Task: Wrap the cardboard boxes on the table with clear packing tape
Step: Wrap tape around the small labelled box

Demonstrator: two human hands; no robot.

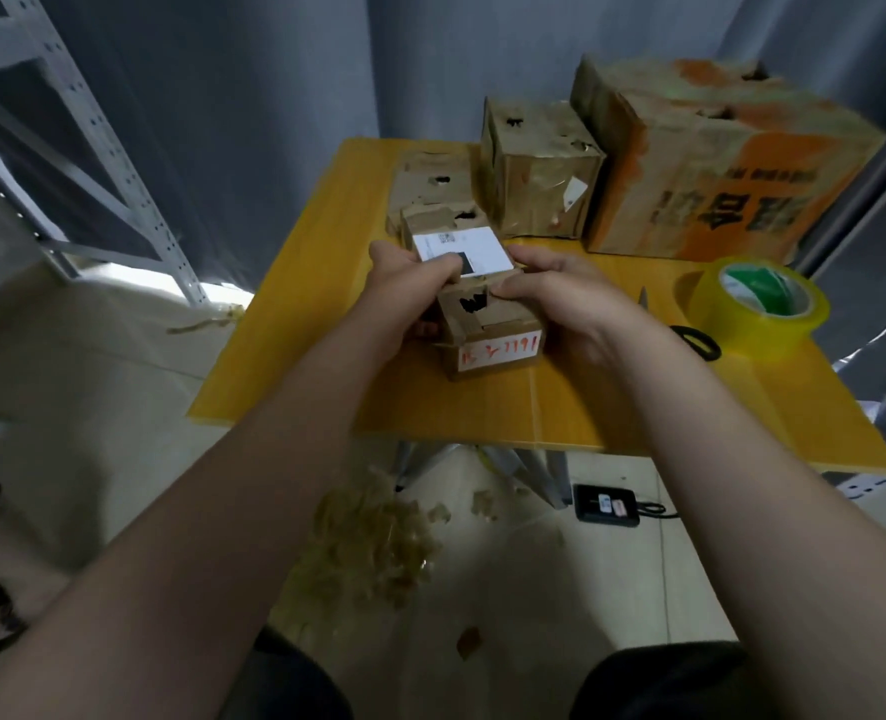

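A small worn cardboard box with a white label and red writing on its near side stands on the yellow table. My left hand grips its left side, thumb over the top edge. My right hand holds its right top edge with pinched fingers. Directly behind it is another small box with a white shipping label on top. A roll of clear yellowish packing tape lies flat at the right of the table.
Three more boxes stand at the back: a flat one, a medium one, a large orange-printed one. Scissors lie beside the tape. Crumpled tape scraps and a black device are on the floor. Metal shelving stands left.
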